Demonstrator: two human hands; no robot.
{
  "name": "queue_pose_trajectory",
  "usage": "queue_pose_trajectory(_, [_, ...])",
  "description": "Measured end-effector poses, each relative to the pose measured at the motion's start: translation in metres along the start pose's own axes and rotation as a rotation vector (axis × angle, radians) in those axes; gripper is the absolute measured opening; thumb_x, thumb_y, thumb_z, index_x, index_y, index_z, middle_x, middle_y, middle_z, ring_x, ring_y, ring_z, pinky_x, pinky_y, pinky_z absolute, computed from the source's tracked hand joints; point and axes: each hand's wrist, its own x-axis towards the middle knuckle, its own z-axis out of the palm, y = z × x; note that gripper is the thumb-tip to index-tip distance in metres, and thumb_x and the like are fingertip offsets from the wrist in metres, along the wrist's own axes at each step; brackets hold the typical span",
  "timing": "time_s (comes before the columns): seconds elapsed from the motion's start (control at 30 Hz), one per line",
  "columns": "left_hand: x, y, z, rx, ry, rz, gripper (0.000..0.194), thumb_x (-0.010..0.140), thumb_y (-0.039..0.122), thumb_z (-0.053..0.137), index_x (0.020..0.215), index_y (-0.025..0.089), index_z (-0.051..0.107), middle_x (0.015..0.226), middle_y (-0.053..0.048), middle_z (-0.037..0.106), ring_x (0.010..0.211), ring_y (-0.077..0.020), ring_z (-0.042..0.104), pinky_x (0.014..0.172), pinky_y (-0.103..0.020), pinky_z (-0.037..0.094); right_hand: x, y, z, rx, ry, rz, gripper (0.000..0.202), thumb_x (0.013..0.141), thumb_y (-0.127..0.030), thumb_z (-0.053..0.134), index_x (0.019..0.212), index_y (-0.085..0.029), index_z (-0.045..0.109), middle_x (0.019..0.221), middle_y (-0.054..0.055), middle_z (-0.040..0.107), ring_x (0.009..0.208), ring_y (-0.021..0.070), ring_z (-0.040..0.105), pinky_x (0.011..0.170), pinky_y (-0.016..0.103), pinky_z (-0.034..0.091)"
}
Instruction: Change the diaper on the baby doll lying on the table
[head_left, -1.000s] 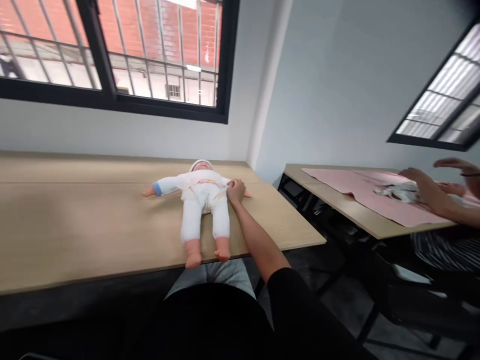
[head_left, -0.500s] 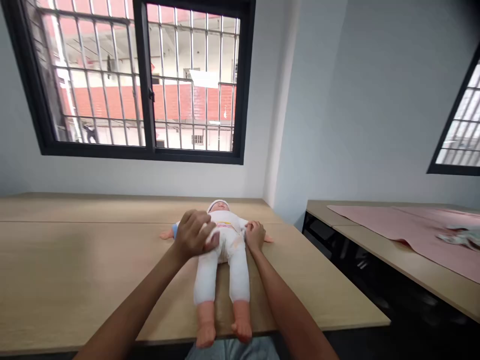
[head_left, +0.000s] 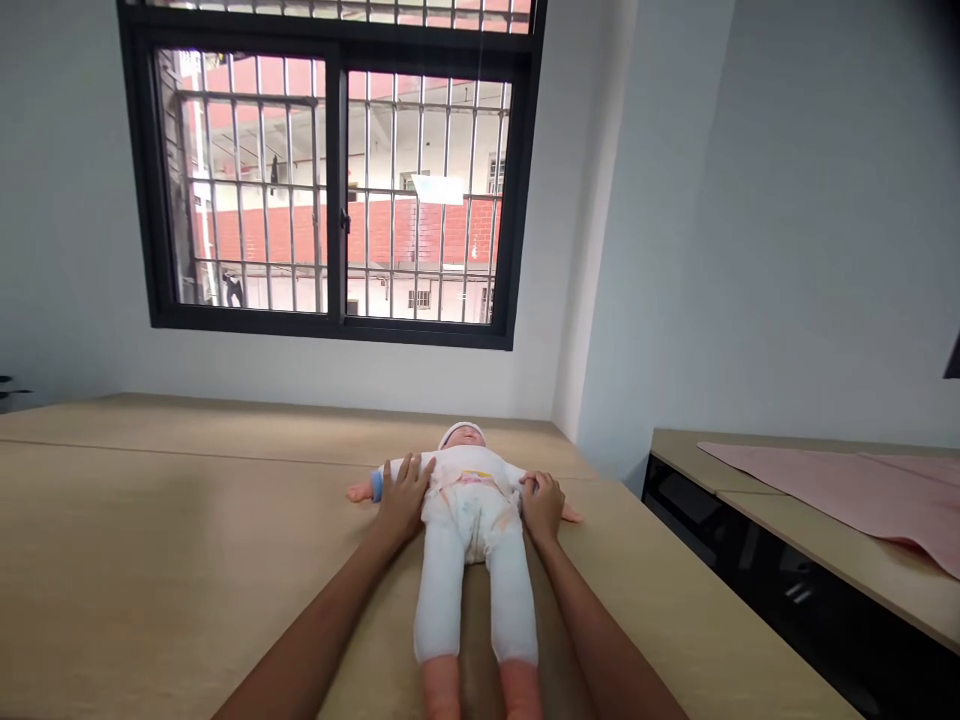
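A baby doll (head_left: 439, 600) in white clothing and a white cap lies on its back on the wooden table (head_left: 225, 560), head away from me and legs toward me. Round its hips is a white diaper (head_left: 472, 515) with a coloured print at the waist. My left hand (head_left: 405, 495) rests against the doll's side near its arm, fingers stretched out and slightly apart. On the opposite side, my right hand (head_left: 541, 505) has its fingers curled in by the diaper's edge and the doll's arm. Whatever lies under those fingertips is hidden.
To the right, past a dark gap, another table (head_left: 750, 505) carries a pink sheet (head_left: 840, 490). A barred window (head_left: 337, 200) is set in the wall behind the table. A wall corner juts out beyond the doll's head.
My left hand has come down from above the doll's waist to its side, and its fingers have straightened. My right hand stays at the other side. The view has shifted.
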Motion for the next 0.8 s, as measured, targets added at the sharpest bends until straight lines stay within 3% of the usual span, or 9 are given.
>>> queue_pose_trajectory(0.1, [-0.002, 0.000, 0.003, 0.001, -0.070, -0.029, 0.062, 0.087, 0.023, 0.044, 0.147, 0.020, 0.032, 0.149, -0.017, 0.037, 0.138, -0.0336, 0.032, 0.110, -0.058, 0.019, 0.000, -0.001, 0.000, -0.002, 0.001, 0.002, 0.027, 0.082, -0.021, 0.037, 0.072, -0.018, 0.062, 0.083, 0.009, 0.066, 0.088, 0.0233, 0.057, 0.085, 0.033, 0.035])
queue_pose_trajectory(0.4, [-0.002, 0.001, -0.003, -0.047, -0.141, -0.065, 0.063, 0.087, 0.020, 0.042, 0.148, 0.021, 0.029, 0.150, -0.017, 0.036, 0.138, -0.0332, 0.032, 0.110, -0.057, 0.022, -0.002, -0.006, -0.004, 0.015, 0.004, -0.004, 0.025, 0.082, -0.021, 0.037, 0.072, -0.019, 0.060, 0.083, 0.010, 0.064, 0.091, 0.0252, 0.055, 0.088, 0.036, 0.035])
queue_pose_trajectory(0.57, [0.000, 0.001, -0.007, -0.130, -0.125, -0.074, 0.056, 0.088, 0.020, 0.041, 0.143, 0.018, 0.037, 0.146, -0.019, 0.039, 0.136, -0.0327, 0.035, 0.109, -0.056, 0.023, -0.002, -0.016, -0.006, 0.051, -0.034, -0.021, 0.023, 0.085, -0.027, 0.040, 0.092, -0.017, 0.059, 0.096, 0.011, 0.064, 0.091, 0.0226, 0.057, 0.082, 0.031, 0.041])
queue_pose_trajectory(0.7, [0.004, 0.001, -0.013, -0.211, -0.083, -0.068, 0.049, 0.085, 0.015, 0.043, 0.134, 0.018, 0.046, 0.139, -0.016, 0.048, 0.129, -0.0288, 0.042, 0.107, -0.050, 0.028, -0.005, -0.023, -0.007, 0.083, -0.183, -0.032, 0.040, 0.093, -0.046, 0.038, 0.069, -0.021, 0.056, 0.064, 0.003, 0.063, 0.060, 0.0181, 0.057, 0.059, 0.026, 0.040])
queue_pose_trajectory(0.8, [0.008, 0.001, -0.017, -0.272, -0.049, -0.102, 0.030, 0.090, 0.017, 0.035, 0.111, 0.016, 0.057, 0.118, -0.014, 0.060, 0.112, -0.0252, 0.053, 0.097, -0.041, 0.038, -0.006, -0.026, -0.010, 0.068, -0.257, -0.003, 0.057, 0.094, -0.056, 0.034, 0.052, -0.022, 0.050, 0.051, 0.003, 0.058, 0.049, 0.0176, 0.053, 0.053, 0.027, 0.035])
